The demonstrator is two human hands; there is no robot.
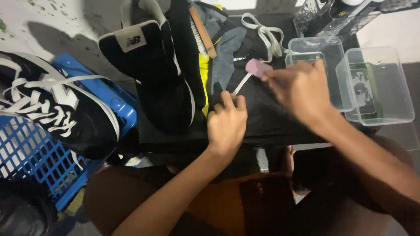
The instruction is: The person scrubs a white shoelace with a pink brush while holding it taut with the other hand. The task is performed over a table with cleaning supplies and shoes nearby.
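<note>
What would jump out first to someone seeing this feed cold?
The two hands at the centre: the right hand pinches a small pink block on a white shoelace, which the left hand pins to a black cloth. Left of them stands a black sneaker, with a second black sneaker, white-laced, on a blue crate. Clear plastic tubs sit at right.

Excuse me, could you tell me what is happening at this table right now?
A person is pinning one end of a white shoelace to a black cloth with the left hand, while the right hand holds a small pink brush at the lace. A black sneaker lies alongside, and clear plastic tubs sit to the right.
</note>
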